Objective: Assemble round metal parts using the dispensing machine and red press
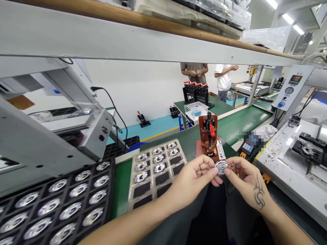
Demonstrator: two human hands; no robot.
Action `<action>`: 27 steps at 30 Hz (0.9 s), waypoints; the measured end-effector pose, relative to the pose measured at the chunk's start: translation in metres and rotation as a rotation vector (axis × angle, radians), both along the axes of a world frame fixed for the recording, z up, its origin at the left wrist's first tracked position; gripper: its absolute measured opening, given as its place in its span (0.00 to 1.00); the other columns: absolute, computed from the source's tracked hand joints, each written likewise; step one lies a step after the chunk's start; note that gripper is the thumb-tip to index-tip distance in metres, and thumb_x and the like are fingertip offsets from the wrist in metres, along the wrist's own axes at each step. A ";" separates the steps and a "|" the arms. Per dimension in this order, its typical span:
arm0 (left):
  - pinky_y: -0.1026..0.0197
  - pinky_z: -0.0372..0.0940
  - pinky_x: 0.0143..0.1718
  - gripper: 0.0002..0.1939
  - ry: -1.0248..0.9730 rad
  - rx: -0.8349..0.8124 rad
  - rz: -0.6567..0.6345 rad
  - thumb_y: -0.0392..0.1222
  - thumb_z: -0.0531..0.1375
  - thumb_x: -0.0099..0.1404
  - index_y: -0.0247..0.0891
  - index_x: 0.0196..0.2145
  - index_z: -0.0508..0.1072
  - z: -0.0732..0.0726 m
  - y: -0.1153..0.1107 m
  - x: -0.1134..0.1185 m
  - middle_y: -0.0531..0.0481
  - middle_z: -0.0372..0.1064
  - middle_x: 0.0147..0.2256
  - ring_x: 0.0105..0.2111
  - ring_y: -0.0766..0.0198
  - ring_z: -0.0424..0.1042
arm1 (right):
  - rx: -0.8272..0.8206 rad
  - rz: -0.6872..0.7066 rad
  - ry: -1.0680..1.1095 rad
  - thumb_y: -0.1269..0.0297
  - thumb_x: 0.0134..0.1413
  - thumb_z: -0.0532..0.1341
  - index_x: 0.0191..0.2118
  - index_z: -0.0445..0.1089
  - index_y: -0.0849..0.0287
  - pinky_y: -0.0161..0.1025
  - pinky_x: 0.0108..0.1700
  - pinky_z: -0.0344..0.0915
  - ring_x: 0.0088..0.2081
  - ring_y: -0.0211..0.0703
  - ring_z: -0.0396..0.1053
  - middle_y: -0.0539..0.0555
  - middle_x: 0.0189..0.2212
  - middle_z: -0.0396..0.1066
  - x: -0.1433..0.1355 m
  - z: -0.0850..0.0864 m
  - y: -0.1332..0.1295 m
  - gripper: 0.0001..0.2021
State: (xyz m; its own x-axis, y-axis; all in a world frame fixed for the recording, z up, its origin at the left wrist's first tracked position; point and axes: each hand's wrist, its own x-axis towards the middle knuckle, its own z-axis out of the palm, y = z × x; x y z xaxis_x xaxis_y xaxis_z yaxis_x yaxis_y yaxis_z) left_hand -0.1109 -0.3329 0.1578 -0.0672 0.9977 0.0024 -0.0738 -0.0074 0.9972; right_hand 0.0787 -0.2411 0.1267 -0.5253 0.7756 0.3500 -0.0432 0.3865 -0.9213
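A round, silvery watch-case-like part (220, 167) with printed markings, a CE sign among them, is pinched between both hands. My left hand (201, 173) is closed on its left edge. On the opposite edge, my right hand (241, 172) grips it with thumb and fingers. Just beyond the hands stands a reddish-brown toggle-clamp fixture (208, 132) with a red handle. To the left of my left hand lies a pale tray (131, 190); several shiny parts sit in its far pockets, and nearer pockets show black bottoms.
A black tray (109, 200) of round metal parts fills the lower left. Machines flank the bench, one with a control panel (292, 88). A keypad device (247, 147) lies right of the fixture. Overhead runs a shelf beam (127, 41). Two people (194, 71) stand beyond another table.
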 end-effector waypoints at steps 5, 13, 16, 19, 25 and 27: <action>0.57 0.76 0.40 0.24 -0.090 -0.001 -0.026 0.59 0.73 0.67 0.39 0.39 0.70 -0.001 0.002 0.001 0.47 0.85 0.33 0.34 0.58 0.85 | -0.117 0.048 0.024 0.52 0.67 0.70 0.48 0.81 0.55 0.40 0.41 0.77 0.37 0.45 0.80 0.56 0.40 0.84 0.002 0.002 0.001 0.13; 0.60 0.75 0.41 0.24 -0.128 -0.010 -0.048 0.59 0.74 0.67 0.38 0.39 0.71 -0.001 0.002 0.002 0.48 0.85 0.34 0.35 0.62 0.84 | -0.175 0.081 0.016 0.53 0.68 0.69 0.49 0.79 0.54 0.40 0.41 0.74 0.39 0.45 0.78 0.53 0.38 0.82 0.004 0.001 0.000 0.12; 0.60 0.75 0.41 0.24 -0.125 -0.005 -0.054 0.59 0.74 0.67 0.38 0.39 0.71 -0.002 0.002 0.002 0.49 0.85 0.34 0.35 0.62 0.84 | -0.160 0.076 0.000 0.53 0.68 0.69 0.49 0.78 0.54 0.40 0.41 0.73 0.39 0.46 0.78 0.52 0.36 0.81 0.005 0.002 0.000 0.12; 0.60 0.75 0.42 0.24 -0.117 -0.004 -0.057 0.59 0.74 0.67 0.38 0.39 0.71 -0.003 0.002 0.002 0.50 0.84 0.34 0.35 0.63 0.83 | -0.148 0.072 -0.009 0.53 0.68 0.68 0.49 0.78 0.54 0.41 0.41 0.72 0.39 0.46 0.78 0.52 0.36 0.81 0.006 0.002 0.000 0.12; 0.59 0.76 0.42 0.24 -0.106 -0.015 -0.057 0.59 0.74 0.67 0.37 0.39 0.71 -0.001 0.002 0.002 0.49 0.84 0.34 0.36 0.62 0.83 | -0.151 0.074 -0.008 0.53 0.69 0.68 0.49 0.78 0.54 0.41 0.41 0.72 0.39 0.45 0.77 0.52 0.37 0.81 0.007 0.001 0.001 0.12; 0.58 0.76 0.42 0.25 -0.103 -0.015 -0.056 0.59 0.74 0.66 0.37 0.39 0.71 -0.001 0.002 0.001 0.49 0.84 0.34 0.36 0.61 0.83 | -0.155 0.078 -0.003 0.53 0.69 0.68 0.49 0.78 0.54 0.40 0.41 0.73 0.39 0.45 0.77 0.52 0.37 0.81 0.007 0.000 0.001 0.12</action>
State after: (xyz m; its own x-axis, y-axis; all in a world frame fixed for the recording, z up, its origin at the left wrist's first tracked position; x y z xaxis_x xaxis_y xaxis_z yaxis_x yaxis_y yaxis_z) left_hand -0.1094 -0.3309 0.1570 -0.0103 0.9998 -0.0165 -0.1753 0.0144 0.9844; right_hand 0.0862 -0.2402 0.1267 -0.5869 0.7770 0.2277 -0.0649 0.2352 -0.9698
